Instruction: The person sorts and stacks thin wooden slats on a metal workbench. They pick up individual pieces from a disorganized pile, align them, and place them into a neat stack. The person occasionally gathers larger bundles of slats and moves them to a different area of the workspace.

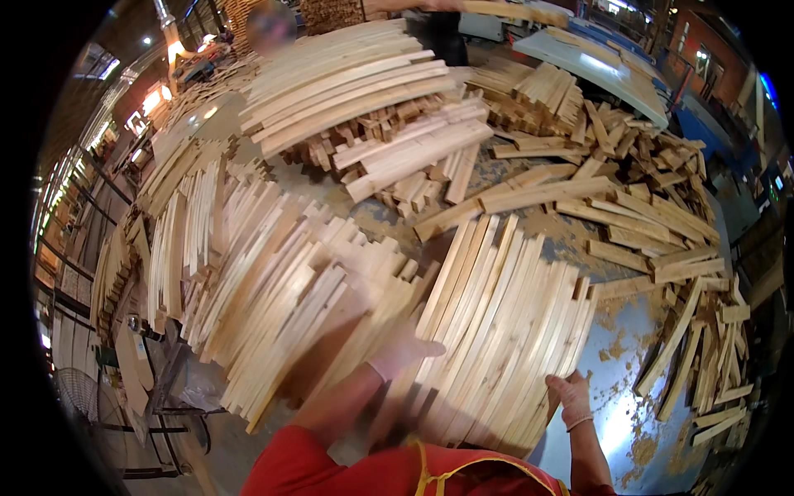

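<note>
Lots of wood crowding this shiny grey metal table [616,364], which is also dusted with clumps of brown sawdust. Right side is a messy heap of short, pale wooden offcuts [662,215] at all angles, running down to the table's edge. Straight ahead there's a tall crisscrossed stack of long, pale wooden strips [331,78], with a person in dark clothing [438,37] behind it. Left of the hands, a wide slanting row of light wooden sticks [248,281] hems things in. Down past that is a crumpled clear plastic bag [201,384]; can't tell what's in it.

The piece being handled is a flat bundle of cream-coloured, straight-edged wooden strips [504,347], lying side by side right in front of the person's red top [380,471], between both hands. Far ends are uneven, a few strips poke out, and some show darker knots. Right hand [571,397] is gripping the bundle's right edge, thumb on top. Left hand [405,351] is at the left side, thumb out toward the strips, but it's blurry and I can't tell if it's actually gripping.
</note>
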Action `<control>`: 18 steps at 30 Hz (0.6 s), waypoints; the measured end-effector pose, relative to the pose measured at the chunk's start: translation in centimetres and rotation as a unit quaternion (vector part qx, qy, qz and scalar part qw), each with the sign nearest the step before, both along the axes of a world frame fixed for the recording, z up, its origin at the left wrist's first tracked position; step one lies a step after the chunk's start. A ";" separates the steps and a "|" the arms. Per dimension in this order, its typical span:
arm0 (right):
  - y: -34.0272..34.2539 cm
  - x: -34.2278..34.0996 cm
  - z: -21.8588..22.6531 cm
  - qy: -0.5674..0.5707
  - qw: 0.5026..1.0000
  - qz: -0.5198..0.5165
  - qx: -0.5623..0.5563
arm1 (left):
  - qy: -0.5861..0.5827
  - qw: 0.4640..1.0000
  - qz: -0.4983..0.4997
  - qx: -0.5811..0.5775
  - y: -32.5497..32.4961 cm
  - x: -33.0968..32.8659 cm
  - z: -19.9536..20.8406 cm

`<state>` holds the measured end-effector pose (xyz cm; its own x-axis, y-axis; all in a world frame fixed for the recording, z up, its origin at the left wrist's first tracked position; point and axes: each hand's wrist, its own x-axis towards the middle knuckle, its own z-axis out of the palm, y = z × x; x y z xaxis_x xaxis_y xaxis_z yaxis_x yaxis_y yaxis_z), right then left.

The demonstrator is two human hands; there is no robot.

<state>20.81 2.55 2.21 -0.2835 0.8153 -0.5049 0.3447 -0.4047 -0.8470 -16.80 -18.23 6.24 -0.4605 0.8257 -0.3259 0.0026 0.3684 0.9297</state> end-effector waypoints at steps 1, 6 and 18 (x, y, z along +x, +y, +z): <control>1.4 -1.9 1.1 -0.001 0.999 0.008 0.034 | 0.041 0.999 -0.008 0.028 1.3 -2.0 3.4; 6.1 -20.9 19.3 0.147 0.969 0.118 0.158 | 0.038 0.985 0.063 0.155 3.8 -19.2 10.8; 21.2 -65.8 29.3 0.351 0.817 0.344 0.301 | 0.228 0.956 0.186 0.008 5.6 -66.3 30.7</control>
